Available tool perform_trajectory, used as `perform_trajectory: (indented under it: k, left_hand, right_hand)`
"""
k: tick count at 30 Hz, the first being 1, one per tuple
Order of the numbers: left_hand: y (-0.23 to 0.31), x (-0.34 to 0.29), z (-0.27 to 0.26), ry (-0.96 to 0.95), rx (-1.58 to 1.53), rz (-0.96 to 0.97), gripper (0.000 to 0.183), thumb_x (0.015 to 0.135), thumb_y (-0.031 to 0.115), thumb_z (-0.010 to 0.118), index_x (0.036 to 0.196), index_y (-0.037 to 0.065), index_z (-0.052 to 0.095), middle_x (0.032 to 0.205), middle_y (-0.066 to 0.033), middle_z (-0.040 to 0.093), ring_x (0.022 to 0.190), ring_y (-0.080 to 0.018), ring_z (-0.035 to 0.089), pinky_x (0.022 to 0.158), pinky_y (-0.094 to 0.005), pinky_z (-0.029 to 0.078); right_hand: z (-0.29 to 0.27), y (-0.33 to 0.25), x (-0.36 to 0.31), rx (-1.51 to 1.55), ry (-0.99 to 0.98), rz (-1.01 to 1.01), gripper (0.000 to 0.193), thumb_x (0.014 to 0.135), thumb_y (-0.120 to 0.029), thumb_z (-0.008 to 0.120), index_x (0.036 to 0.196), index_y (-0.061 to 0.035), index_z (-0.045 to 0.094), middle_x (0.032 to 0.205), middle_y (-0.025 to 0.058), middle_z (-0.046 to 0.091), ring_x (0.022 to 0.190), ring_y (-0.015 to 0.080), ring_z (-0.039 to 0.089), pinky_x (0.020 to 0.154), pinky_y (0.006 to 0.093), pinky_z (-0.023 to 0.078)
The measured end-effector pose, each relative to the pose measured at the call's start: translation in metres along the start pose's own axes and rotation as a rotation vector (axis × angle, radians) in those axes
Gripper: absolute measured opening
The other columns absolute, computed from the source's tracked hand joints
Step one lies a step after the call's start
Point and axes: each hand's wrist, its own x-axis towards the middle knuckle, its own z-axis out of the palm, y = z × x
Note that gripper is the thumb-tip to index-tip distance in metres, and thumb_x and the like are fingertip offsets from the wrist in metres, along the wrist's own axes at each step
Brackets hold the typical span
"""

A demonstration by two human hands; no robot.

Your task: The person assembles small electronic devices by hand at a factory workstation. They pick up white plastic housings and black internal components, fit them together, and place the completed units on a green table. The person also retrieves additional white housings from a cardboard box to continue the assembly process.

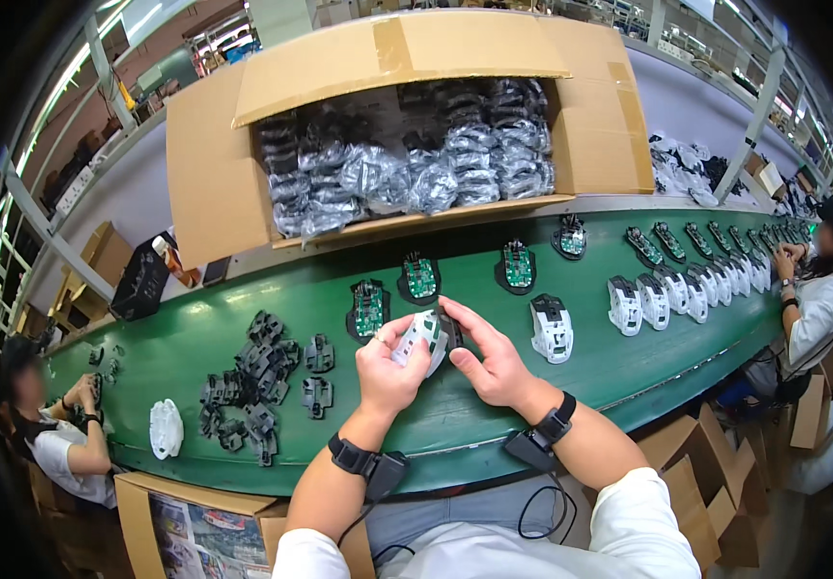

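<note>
Over the belt's middle, my left hand (pixel 388 378) is closed round a white computer mouse shell (pixel 422 334), its thumb lying across the side. My right hand (pixel 499 365) has its fingers and thumb about a black plastic piece (pixel 452 331) at the shell's right end. How the two parts meet is partly hidden by my fingers. Just beyond my hands lie black mouse bases with green circuit boards (pixel 369 309). To the right of my hands sits a white mouse shell with a black top (pixel 553 330). Loose black plastic parts (pixel 264 362) are heaped on the left.
A cardboard box (pixel 571 145) of bagged parts stands behind the green belt (pixel 272 285). Rows of white shells (pixel 669 289) and circuit-board bases reach right toward a co-worker (pixel 817 299). Another co-worker (pixel 59 434) works at left, near a lone white shell (pixel 166 429).
</note>
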Motion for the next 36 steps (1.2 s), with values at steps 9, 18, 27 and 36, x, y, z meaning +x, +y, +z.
perform_trajectory:
  k: [9, 18, 27, 36]
  left_hand:
    - [0.007, -0.005, -0.009, -0.010, 0.145, 0.028, 0.032, 0.090, 0.019, 0.072, 0.112, -0.004, 0.071, 0.079, -0.0097, 0.074, 0.067, -0.0110, 0.067, 0.063, -0.0277, 0.054]
    - [0.010, -0.013, 0.001, 0.017, 0.292, -0.004, 0.028, 0.091, 0.022, 0.073, 0.102, -0.004, 0.074, 0.075, -0.0121, 0.074, 0.066, -0.0133, 0.070, 0.062, -0.0291, 0.055]
    - [0.006, 0.002, -0.011, -0.071, 0.249, 0.471, 0.025, 0.085, 0.012, 0.073, 0.107, 0.001, 0.070, 0.093, -0.0143, 0.070, 0.088, -0.0313, 0.065, 0.093, -0.0455, 0.048]
    - [-0.019, -0.013, -0.009, -0.028, -0.130, 0.071, 0.009, 0.094, 0.011, 0.067, 0.093, 0.003, 0.062, 0.086, -0.0077, 0.062, 0.074, -0.0159, 0.056, 0.069, -0.0295, 0.047]
  right_hand:
    - [0.008, 0.015, -0.002, -0.317, -0.083, -0.010, 0.075, 0.086, -0.017, 0.083, 0.148, 0.0014, 0.046, 0.146, 0.0206, 0.056, 0.126, 0.0331, 0.062, 0.107, 0.0393, 0.049]
    - [0.013, 0.015, -0.002, 0.285, -0.201, 0.525, 0.050, 0.089, -0.016, 0.081, 0.126, 0.0002, 0.052, 0.108, 0.0062, 0.064, 0.095, 0.0136, 0.064, 0.086, 0.0308, 0.055]
    - [0.008, 0.004, 0.006, -0.118, 0.038, 0.030, 0.049, 0.081, -0.013, 0.084, 0.125, -0.0012, 0.064, 0.116, 0.0150, 0.070, 0.104, 0.0304, 0.070, 0.091, 0.0376, 0.057]
    - [0.006, 0.007, 0.001, 0.192, -0.078, 0.229, 0.025, 0.095, -0.009, 0.073, 0.118, 0.0000, 0.072, 0.097, 0.0089, 0.076, 0.085, 0.0113, 0.069, 0.077, 0.0270, 0.055]
